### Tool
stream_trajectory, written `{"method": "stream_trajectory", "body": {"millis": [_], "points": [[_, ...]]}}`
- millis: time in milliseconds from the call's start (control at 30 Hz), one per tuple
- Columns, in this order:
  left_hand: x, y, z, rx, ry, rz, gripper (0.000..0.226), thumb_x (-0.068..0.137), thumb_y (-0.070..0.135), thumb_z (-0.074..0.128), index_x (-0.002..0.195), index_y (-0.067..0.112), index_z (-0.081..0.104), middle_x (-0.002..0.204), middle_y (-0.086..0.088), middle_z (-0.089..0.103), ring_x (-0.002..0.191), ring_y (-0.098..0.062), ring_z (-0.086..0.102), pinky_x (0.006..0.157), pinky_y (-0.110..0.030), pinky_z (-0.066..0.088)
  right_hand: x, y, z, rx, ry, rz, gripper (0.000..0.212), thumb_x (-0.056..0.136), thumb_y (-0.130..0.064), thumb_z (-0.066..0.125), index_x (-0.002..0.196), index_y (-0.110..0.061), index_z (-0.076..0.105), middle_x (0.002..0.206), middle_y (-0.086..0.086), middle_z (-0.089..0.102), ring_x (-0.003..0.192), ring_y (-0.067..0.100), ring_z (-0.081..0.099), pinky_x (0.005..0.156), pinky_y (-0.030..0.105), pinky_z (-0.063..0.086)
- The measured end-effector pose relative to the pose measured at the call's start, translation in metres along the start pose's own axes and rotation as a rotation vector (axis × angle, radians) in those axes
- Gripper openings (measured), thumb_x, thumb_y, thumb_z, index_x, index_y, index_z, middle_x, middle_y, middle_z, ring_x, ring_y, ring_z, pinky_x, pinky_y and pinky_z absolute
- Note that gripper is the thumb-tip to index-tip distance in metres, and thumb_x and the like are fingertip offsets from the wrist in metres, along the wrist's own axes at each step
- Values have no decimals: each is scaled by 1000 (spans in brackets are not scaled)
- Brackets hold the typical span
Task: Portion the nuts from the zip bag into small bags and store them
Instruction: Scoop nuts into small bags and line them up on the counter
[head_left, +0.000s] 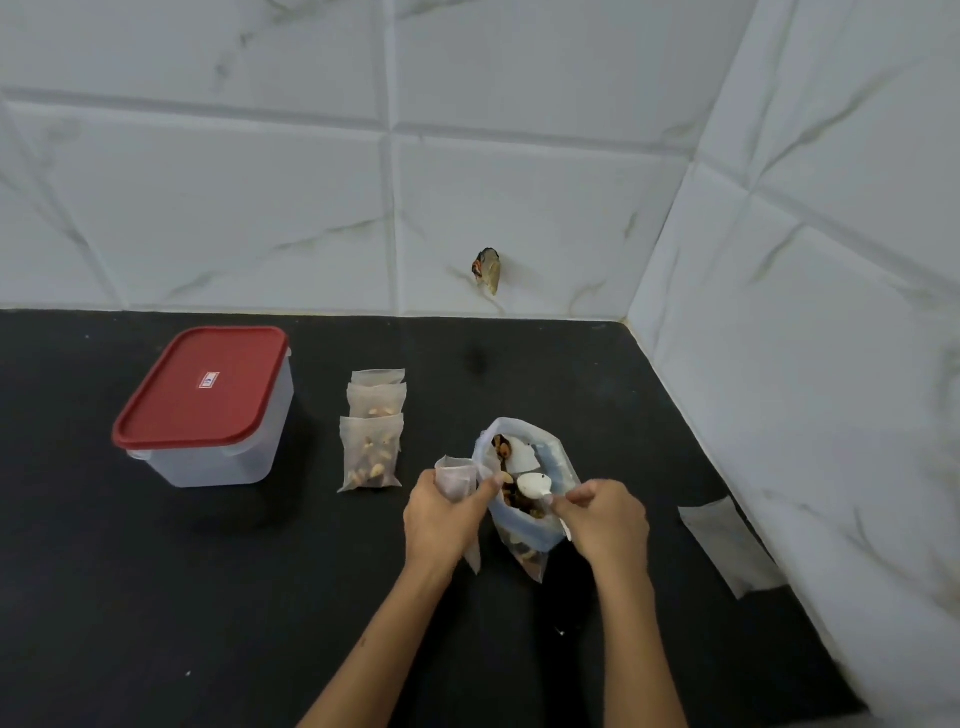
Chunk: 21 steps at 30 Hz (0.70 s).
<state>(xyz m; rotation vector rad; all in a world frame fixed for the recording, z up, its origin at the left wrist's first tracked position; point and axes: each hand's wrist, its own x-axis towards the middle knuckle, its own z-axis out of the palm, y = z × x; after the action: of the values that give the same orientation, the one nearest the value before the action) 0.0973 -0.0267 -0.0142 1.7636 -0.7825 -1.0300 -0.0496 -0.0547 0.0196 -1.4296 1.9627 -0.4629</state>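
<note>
container (208, 410) left of filled bags (371, 441), zip bag (524, 483) right

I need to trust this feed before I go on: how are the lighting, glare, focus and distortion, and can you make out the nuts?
Head view: dim, even light with soft shadows beside the red-lidded container; no strong glare on the black counter; wide-angle bending of the tile lines; the image is soft overall, so the nuts in the zip bag read only as brown blobs around the white spoon.

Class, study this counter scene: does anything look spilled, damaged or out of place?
Nothing is spilled. One oddity: a small dark, crumpled scrap clings to the white wall tile above the counter, away from the work. The filled small bags lie neatly beside the lidded container.
</note>
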Motion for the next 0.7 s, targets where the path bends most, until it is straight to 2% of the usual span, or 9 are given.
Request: {"method": "stream_trajectory", "body": {"millis": [100,200,267,367,433,567,700], "points": [[-3,3,0,-121,-66,-101,71,49,59,84,104,19,65,96,0,71,92,-14,67,82,-35,57,3,-2,0,-67,-34,-7,7,86,-25,67,82,-20,67,86,-2,64,71,7,55,55,20,41],[-6,1,5,-151,-110,-185,81,38,61,85,104,19,65,96,0,72,92,-14,69,85,-39,57,3,-10,-1,-205,81,-15,9,87,-24,65,94,-18,66,95,1,63,82,13,59,65,26,49],[-12,4,8,-191,-141,-227,74,45,52,87,106,16,63,98,-1,71,92,-15,67,83,-38,57,2,-17,-4,-275,129,-44,15,90,-24,61,103,-17,62,96,1,61,84,15,58,67,28,49],[-19,4,13,-306,-141,-303,35,71,28,83,95,15,61,89,-2,67,81,-11,63,62,-26,50,1,-25,-9,-407,126,-113,17,91,-22,59,108,-20,61,97,0,62,86,15,59,77,32,52],[-23,7,17,-378,-149,-376,18,80,18,75,89,16,60,81,0,63,72,-9,58,55,-25,46,2,-29,-7,-460,89,-153,22,92,-21,59,114,-20,60,103,0,63,92,16,59,84,34,52],[-24,7,20,-446,-140,-457,32,82,10,70,112,9,60,91,-9,65,80,-20,62,70,-38,56,0,-29,3,-529,49,-259,18,95,-21,54,112,-19,60,99,0,62,89,15,59,77,30,53],[-25,4,22,-546,-138,-496,33,82,5,68,112,8,57,96,-13,66,85,-26,65,71,-41,57,-3,-29,8,-706,88,-342,21,93,-15,55,113,-19,60,104,2,60,97,17,53,83,29,48]]}}
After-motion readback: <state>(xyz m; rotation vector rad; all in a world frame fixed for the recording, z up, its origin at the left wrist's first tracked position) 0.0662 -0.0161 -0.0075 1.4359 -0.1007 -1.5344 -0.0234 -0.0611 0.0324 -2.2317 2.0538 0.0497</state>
